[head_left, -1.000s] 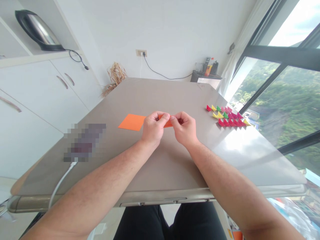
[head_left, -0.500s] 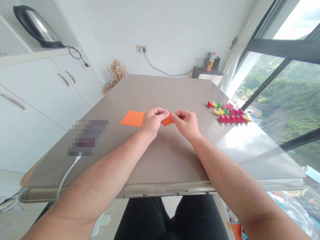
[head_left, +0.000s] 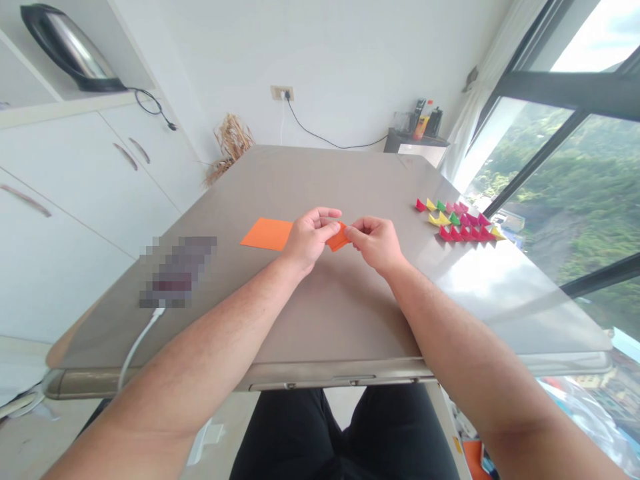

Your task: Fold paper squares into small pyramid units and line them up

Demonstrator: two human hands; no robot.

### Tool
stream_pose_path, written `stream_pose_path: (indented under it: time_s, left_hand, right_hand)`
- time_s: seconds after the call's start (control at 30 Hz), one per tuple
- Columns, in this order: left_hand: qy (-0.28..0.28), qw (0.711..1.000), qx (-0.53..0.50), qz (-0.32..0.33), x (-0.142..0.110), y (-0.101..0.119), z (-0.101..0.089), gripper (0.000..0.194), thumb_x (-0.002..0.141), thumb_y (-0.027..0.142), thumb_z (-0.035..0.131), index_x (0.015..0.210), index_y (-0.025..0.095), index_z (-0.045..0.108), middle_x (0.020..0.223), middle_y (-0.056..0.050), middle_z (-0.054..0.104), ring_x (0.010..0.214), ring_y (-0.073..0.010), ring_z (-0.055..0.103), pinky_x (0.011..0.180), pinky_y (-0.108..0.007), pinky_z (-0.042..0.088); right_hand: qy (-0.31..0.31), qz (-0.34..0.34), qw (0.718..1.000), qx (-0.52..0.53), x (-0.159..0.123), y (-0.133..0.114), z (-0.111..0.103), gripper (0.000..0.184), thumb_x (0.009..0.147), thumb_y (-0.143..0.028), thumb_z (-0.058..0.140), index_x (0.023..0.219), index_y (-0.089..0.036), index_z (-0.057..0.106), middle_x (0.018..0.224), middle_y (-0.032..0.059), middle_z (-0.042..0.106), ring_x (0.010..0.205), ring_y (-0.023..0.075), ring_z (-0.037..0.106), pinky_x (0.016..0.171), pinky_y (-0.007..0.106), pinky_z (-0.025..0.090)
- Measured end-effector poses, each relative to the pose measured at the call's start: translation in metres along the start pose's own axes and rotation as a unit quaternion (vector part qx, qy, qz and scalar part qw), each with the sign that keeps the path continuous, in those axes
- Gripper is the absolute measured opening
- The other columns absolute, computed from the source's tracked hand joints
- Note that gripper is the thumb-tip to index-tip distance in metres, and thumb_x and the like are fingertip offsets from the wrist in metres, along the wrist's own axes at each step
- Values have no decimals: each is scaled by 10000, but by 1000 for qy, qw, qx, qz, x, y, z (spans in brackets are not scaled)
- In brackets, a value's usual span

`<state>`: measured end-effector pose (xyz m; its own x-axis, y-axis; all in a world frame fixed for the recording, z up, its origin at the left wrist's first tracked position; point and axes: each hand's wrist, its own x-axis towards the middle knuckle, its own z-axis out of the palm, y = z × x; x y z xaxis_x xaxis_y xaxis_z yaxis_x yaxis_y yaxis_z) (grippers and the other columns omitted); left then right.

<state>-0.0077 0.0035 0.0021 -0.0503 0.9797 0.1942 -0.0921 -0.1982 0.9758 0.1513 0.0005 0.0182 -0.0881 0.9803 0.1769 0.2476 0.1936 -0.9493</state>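
A small folded orange paper piece (head_left: 339, 238) is pinched between both hands just above the grey table (head_left: 320, 300). My left hand (head_left: 311, 235) grips its left side with thumb and fingers closed. My right hand (head_left: 376, 241) pinches its right side. A flat orange paper sheet (head_left: 267, 234) lies on the table just left of my left hand. Several small folded paper triangles (head_left: 460, 223) in red, pink, yellow and green sit in rows at the right, near the table's edge.
A blurred object (head_left: 176, 272) with a white cable (head_left: 137, 343) lies on the table's left side. White cabinets (head_left: 75, 193) stand at the left with a kettle (head_left: 70, 50) on a shelf. A window (head_left: 565, 187) runs along the right. Dried stalks (head_left: 230, 150) lie at the far corner.
The orange piece has become smaller and more compact between my fingers. Both hands stayed in about the same place over the table.
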Motion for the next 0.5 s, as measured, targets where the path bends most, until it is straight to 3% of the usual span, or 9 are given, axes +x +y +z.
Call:
stream_pose_path:
  time_s: [0.13, 0.23, 0.33, 0.4, 0.5]
  left_hand:
    - [-28, 999, 46, -5, 4, 3, -5, 157, 694, 255, 736, 839, 195, 742, 788, -28, 705, 744, -161, 624, 675, -295, 467]
    - [29, 998, 31, -36, 7, 3, -7, 137, 653, 220, 714, 782, 194, 678, 729, -16, 667, 657, -146, 596, 577, -274, 428]
    - [82, 995, -28, -53, 8, 4, -5, 258, 619, 182, 708, 849, 202, 594, 738, -5, 666, 633, -148, 622, 569, -275, 459]
    - [89, 993, -50, -52, 5, 5, -3, 368, 613, 169, 710, 951, 209, 570, 797, -13, 699, 659, -163, 660, 602, -292, 502]
    - [42, 997, -26, -53, 1, 5, -1, 448, 625, 165, 713, 1052, 209, 586, 867, -32, 731, 719, -182, 693, 659, -324, 544]
  right_hand:
    - [-29, 2, 999, 15, 2, 3, -5, 212, 758, -362, 701, 660, -176, 674, 564, -17, 579, 525, 102, 483, 496, 250, 385]
    - [-46, -7, 996, 74, 4, 5, -7, 281, 785, -421, 719, 934, -182, 728, 677, 8, 678, 626, 141, 612, 568, 268, 487]
    - [-59, -6, 993, 107, 5, 7, -7, 432, 761, -422, 770, 1120, -203, 669, 837, 30, 746, 723, 160, 678, 613, 278, 530]
    - [-61, 0, 993, 99, 5, 8, -5, 372, 741, -389, 786, 1035, -192, 671, 848, 39, 748, 725, 161, 681, 612, 280, 533]
    - [-24, -2, 996, 84, 7, 10, -3, 194, 750, -320, 743, 859, -180, 666, 727, 21, 710, 657, 149, 652, 597, 280, 520]
